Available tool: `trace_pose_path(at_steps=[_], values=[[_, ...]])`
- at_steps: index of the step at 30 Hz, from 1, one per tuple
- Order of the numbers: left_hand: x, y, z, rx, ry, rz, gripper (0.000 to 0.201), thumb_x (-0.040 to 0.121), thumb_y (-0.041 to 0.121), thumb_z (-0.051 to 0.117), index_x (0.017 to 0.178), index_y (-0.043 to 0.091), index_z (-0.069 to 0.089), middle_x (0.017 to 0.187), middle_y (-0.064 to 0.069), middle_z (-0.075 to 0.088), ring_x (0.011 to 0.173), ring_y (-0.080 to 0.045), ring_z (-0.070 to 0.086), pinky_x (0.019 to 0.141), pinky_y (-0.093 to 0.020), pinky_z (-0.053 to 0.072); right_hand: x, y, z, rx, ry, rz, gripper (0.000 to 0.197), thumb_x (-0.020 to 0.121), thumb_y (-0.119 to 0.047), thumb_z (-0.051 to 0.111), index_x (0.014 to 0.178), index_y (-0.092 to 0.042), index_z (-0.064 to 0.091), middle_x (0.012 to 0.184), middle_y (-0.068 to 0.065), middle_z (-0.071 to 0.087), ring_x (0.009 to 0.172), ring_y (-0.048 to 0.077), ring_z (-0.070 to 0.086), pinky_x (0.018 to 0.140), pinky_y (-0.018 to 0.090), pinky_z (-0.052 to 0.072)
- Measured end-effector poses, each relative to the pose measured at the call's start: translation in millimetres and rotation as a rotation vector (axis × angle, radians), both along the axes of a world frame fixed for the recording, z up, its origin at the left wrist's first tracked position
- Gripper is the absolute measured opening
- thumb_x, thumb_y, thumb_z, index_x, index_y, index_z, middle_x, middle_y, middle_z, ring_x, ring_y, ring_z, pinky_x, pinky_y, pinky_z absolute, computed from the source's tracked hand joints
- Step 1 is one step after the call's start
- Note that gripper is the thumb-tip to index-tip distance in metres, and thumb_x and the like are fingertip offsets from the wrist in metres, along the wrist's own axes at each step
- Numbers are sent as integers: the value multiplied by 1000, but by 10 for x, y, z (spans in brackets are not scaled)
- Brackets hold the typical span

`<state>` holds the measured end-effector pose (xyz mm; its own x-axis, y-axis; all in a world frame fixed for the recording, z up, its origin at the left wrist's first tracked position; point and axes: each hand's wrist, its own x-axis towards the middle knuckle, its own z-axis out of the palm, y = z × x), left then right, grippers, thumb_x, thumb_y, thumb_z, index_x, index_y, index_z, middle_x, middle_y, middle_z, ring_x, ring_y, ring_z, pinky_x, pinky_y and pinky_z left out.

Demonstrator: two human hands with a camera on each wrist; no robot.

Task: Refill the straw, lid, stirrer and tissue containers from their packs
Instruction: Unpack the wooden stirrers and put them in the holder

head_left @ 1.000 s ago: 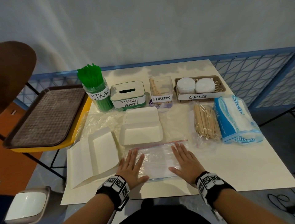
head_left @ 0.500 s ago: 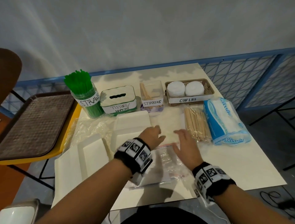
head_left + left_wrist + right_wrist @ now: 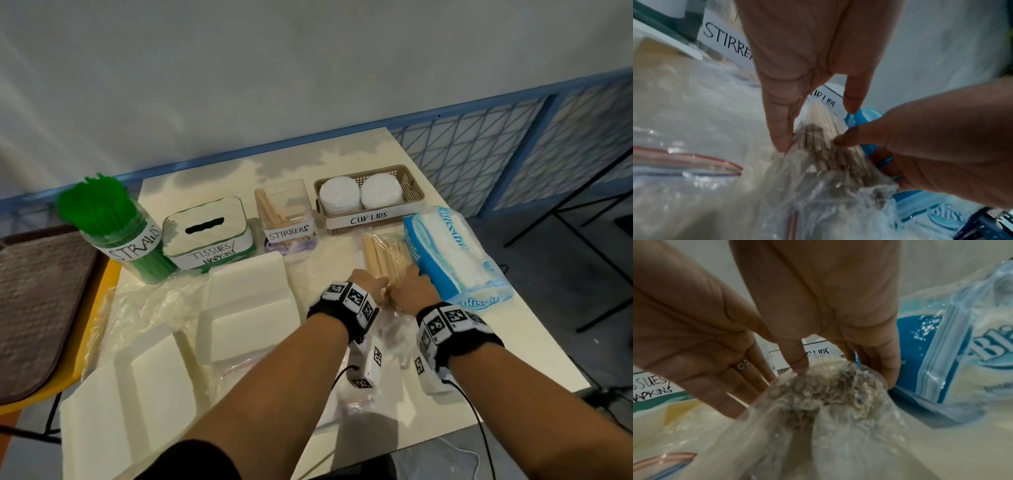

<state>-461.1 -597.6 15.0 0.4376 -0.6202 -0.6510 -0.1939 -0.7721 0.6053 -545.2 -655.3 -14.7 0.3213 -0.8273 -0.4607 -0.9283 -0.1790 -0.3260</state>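
Observation:
The clear stirrer pack (image 3: pixel 380 260), full of wooden sticks, lies in front of the cup lids basket (image 3: pixel 411 192) and left of the blue tissue pack (image 3: pixel 452 253). Both hands are at its near end. My left hand (image 3: pixel 368 279) touches the pack's left side with straight fingers (image 3: pixel 781 138). My right hand (image 3: pixel 411 284) grips the pack (image 3: pixel 824 146), thumb on top and fingers curled down its right side. The labelled straws jar (image 3: pixel 120 240), tissue box (image 3: pixel 205 233) and stirrers container (image 3: pixel 287 216) stand in the back row.
Two white paper trays (image 3: pixel 250 301) (image 3: pixel 147 394) lie left of my arms on crumpled clear plastic. An empty zip bag (image 3: pixel 684 162) with a red strip lies under my wrists. A brown tray (image 3: pixel 37 301) sits off the table's left edge.
Both hands lifted off the flat zip bag and moved forward and right to the stirrer pack, where the right hand has taken hold.

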Motion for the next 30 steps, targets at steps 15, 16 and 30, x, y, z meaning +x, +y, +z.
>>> trace_pose_path(at_steps=[15, 16, 30], values=[[252, 81, 2, -216, 262, 293, 142, 28, 96, 50, 132, -1, 45, 129, -28, 53, 117, -40, 54, 97, -42, 47, 186, 247, 216, 5, -406, 37, 60, 80, -35, 66, 123, -1, 43, 122, 14, 48, 109, 29, 52, 87, 34, 46], [288, 122, 29, -237, 285, 302, 140, 29, 94, 53, 132, -1, 45, 129, -28, 52, 116, -40, 55, 92, -40, 48, 199, 307, 280, -16, -418, 84, 59, 80, -33, 65, 124, -1, 42, 122, 13, 46, 110, 28, 50, 87, 33, 44], [631, 983, 5, -548, 714, 516, 36, 83, 31, 58, 112, 10, 59, 81, -11, 69, 69, -24, 66, 62, -30, 56, 348, 724, 420, 137, -925, 54, 35, 94, -14, 48, 129, -11, 43, 123, 7, 51, 108, 17, 54, 88, 19, 43]])
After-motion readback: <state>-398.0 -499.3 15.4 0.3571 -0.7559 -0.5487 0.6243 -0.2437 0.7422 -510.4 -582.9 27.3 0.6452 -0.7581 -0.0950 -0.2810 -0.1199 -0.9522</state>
